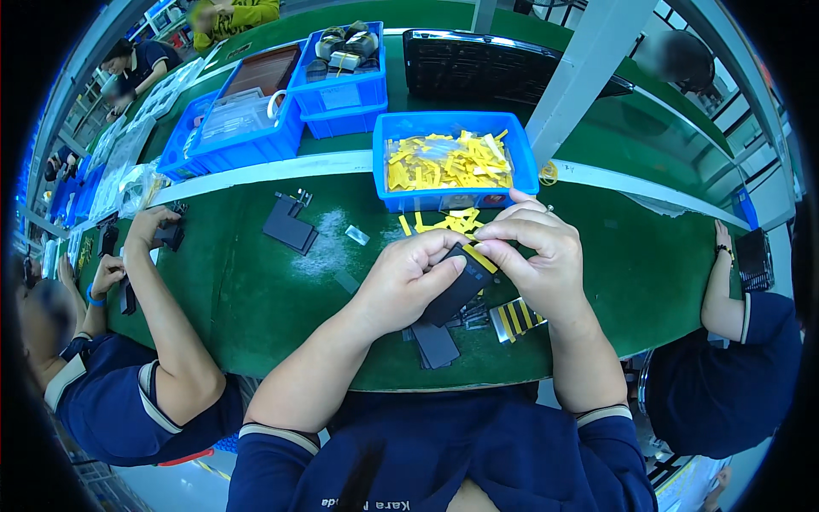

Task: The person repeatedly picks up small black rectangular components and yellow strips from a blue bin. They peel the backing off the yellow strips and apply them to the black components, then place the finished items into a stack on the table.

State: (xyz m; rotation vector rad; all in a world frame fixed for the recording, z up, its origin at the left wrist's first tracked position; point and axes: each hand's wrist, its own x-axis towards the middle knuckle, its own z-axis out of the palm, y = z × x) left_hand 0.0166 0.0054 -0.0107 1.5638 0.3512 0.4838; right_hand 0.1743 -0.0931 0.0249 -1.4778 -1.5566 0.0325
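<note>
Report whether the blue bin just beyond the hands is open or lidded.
Open: the blue bin has an uncovered top, and yellow strips show heaped inside it.

The one view looks from the person's head, a little above the chest (529,452). It faces forward and steeply down to the green table (230,282). The left hand (418,273) and the right hand (543,249) are quite near, around the middle of the view. The blue bin (380,166) is farther, above them. The lens is very wide: the near table edge (444,387) bends, and dark corners close the view.
</note>
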